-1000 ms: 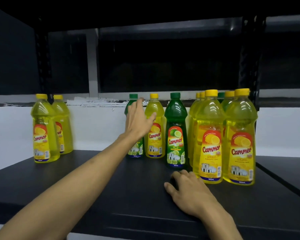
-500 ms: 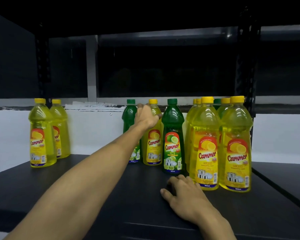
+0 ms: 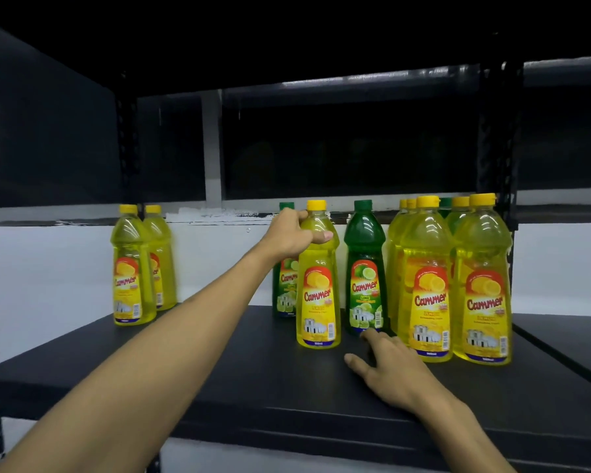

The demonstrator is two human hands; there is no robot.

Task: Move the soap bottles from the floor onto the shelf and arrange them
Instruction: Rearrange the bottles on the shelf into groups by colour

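Yellow-liquid bottle (image 3: pixel 318 285) on shelf (image 3: pixel 253 387) gripped at neck by left hand (image 3: pixel 292 235); right hand (image 3: pixel 389 367) laid flat, fingers relaxed.

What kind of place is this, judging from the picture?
Probably a stockroom or shop storage area: a black metal shelf on slotted uprights, many identical soap bottles grouped by colour, and a bare white wall behind.

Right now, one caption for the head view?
Left hand grips a yellow bottle on the black shelf; right hand rests flat.
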